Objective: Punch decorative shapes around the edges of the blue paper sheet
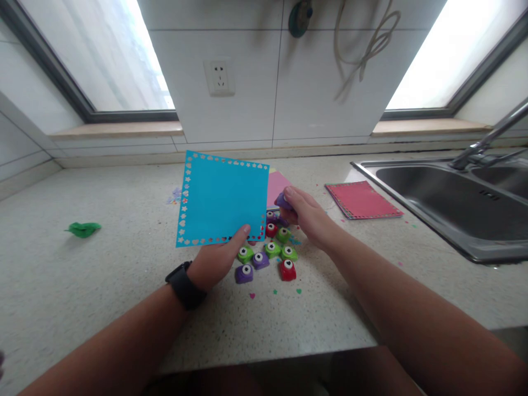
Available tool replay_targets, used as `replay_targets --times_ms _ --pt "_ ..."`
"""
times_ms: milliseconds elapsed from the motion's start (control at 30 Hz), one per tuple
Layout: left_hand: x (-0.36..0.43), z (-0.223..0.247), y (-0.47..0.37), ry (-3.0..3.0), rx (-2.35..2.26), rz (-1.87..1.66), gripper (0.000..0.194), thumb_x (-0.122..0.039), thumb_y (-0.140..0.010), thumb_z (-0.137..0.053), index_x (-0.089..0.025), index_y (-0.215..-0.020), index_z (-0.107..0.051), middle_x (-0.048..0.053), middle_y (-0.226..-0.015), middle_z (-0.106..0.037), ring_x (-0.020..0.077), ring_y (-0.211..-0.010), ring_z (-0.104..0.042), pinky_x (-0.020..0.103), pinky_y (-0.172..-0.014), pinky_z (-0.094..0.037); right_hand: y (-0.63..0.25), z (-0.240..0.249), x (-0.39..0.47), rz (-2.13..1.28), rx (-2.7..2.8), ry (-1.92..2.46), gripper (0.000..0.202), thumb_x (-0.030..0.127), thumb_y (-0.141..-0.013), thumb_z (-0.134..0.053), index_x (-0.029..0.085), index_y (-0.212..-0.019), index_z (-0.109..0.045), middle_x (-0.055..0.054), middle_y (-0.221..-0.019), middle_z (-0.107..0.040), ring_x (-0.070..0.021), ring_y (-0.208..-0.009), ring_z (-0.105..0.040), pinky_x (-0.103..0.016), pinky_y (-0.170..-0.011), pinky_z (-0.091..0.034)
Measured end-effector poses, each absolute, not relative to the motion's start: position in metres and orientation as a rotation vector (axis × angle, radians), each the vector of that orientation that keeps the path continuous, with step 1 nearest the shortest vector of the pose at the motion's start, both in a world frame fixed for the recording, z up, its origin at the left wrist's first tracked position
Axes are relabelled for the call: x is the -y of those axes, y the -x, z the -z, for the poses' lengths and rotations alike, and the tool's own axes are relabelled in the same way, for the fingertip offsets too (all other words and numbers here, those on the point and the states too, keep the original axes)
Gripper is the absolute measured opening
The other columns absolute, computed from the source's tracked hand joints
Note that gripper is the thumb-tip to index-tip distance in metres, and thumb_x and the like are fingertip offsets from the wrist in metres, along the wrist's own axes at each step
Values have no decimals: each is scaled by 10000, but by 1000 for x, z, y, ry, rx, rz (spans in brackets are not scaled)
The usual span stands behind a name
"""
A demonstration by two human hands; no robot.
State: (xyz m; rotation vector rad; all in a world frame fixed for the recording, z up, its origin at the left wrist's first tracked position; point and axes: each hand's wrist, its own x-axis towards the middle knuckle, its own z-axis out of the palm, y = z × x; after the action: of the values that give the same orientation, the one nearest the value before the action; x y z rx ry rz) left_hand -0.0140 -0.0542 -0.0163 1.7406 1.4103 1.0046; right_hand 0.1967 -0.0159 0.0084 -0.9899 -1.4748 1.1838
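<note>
A green leaf-shaped thing [83, 229] lies far to the left on the speckled counter [124, 308], and a metal sink [433, 193] is on the right. Near the sink lies a stack of paper with a red sheet [365, 199] on top. A pink sheet [277, 187] is partly hidden behind the blue sheet [225, 201]. Little punches [272, 249], green, purple and red, sit in a bunch near both hands, with tiny paper bits around. Their white tops have small dark shapes, and the one on the nearest red punch [287, 270] looks like a heart. The left hand [218, 259], with a black watch [185, 286] on its wrist, pinches the blue sheet near its bottom right corner and holds it up over the counter. Small cut-out shapes run along its edges. The right hand [303, 212], apart from the left hand, grips a purple punch [284, 201] just right of the blue sheet
</note>
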Motion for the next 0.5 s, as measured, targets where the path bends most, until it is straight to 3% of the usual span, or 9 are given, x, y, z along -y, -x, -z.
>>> replay_targets --times_ms 133,367,500 --pt "54 12 14 -1795 -1418 -949 493 -499 -929 -480 -259 -499 -447 -13 -527 -556 200 -587 -560 365 -733 -466 -210 -7 10 -863 1662 1103 443 598 -977 -414 216 -800 -549 -10 -798 -558 -174 -748 -516 -317 -690 -400" --pt "51 9 18 -1789 -1466 -830 506 -529 -934 -415 -257 -508 -392 -30 -519 -491 182 -574 -519 349 -741 -423 -230 -12 7 -343 2069 1393 466 557 -1007 -374 224 -790 -617 -71 -798 -649 -238 -757 -571 -378 -680 -383" --pt "47 10 21 -1776 -1472 -825 508 -551 -933 -398 -259 -518 -382 -31 -526 -469 183 -592 -512 345 -754 -404 -241 -13 5 -276 2267 1398 374 538 -957 -513 221 -888 -700 -110 -879 -689 -273 -826 -598 -412 -729 -408"
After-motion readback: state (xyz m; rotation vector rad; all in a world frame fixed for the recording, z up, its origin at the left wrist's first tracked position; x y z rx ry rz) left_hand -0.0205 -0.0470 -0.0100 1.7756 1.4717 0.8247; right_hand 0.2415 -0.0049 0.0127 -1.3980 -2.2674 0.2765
